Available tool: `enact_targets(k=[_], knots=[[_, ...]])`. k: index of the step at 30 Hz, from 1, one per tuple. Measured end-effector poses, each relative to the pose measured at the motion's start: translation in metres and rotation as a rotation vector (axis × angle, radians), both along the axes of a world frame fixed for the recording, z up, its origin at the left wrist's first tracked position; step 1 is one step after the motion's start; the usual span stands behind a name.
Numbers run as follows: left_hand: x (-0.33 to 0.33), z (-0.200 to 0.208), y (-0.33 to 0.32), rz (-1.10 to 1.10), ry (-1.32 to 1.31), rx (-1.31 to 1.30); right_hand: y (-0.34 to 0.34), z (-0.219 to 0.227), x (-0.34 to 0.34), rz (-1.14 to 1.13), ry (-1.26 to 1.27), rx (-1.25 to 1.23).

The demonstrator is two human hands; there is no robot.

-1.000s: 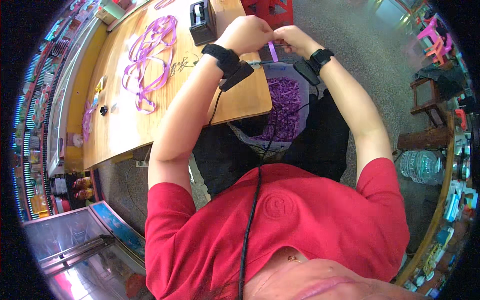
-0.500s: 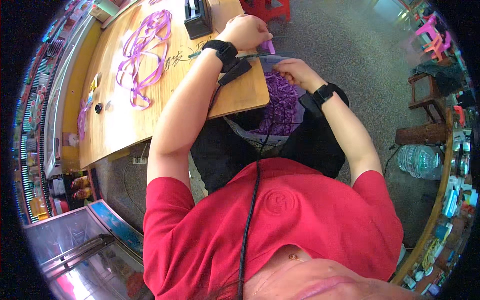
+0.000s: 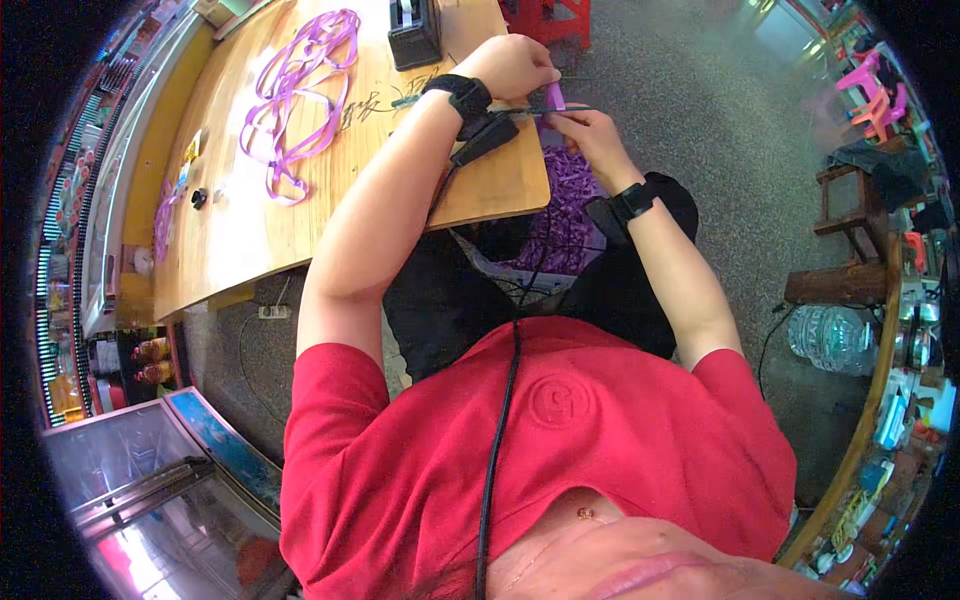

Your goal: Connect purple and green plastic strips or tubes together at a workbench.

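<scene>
Beyond the table's near right corner, my left hand (image 3: 512, 68) pinches a short length of flat purple ribbon (image 3: 555, 96) hanging from its fingertips. My right hand (image 3: 594, 142) meets the ribbon's lower end, with thumb and fingers closed there. A thin dark rod (image 3: 577, 109) crosses at the ribbon, between the hands. A black handle-like piece (image 3: 485, 138) with a cable lies at the table edge under my left wrist. Below the hands, many purple ribbon pieces (image 3: 570, 205) fill a pale tub, partly hidden by the table corner and my right arm.
A long loop of purple ribbon (image 3: 283, 110) lies loose on the wooden table (image 3: 400, 200). At the table's far side stands a black tape dispenser (image 3: 414, 40). A red stool (image 3: 552, 20) is behind it. To the right are a wooden stool (image 3: 850, 205) and a clear water bottle (image 3: 830, 338).
My right hand has moved up from over the tub to the ribbon's lower end. My left hand keeps its pinch on the ribbon, and the view has shifted slightly.
</scene>
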State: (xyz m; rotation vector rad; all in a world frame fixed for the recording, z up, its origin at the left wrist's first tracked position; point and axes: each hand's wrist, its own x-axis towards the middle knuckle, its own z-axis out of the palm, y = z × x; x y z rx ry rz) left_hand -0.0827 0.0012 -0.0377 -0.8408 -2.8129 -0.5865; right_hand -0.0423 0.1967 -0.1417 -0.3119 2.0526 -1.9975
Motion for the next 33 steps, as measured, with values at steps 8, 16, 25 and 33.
enact_targets(k=[8,16,25,33], knots=[[0.000,0.000,-0.001,0.014,-0.039,0.019,-0.002,-0.018,0.016,0.014,-0.014,-0.084],[0.001,0.000,0.000,-0.010,-0.001,0.058,-0.011,-0.044,0.012,-0.019,-0.030,-0.023],[0.009,0.013,0.009,0.057,-0.103,-0.016,0.000,-0.055,0.028,-0.043,-0.040,0.076],[0.001,0.002,0.003,0.013,-0.029,0.045,0.041,0.006,0.099,0.141,0.003,0.158]])
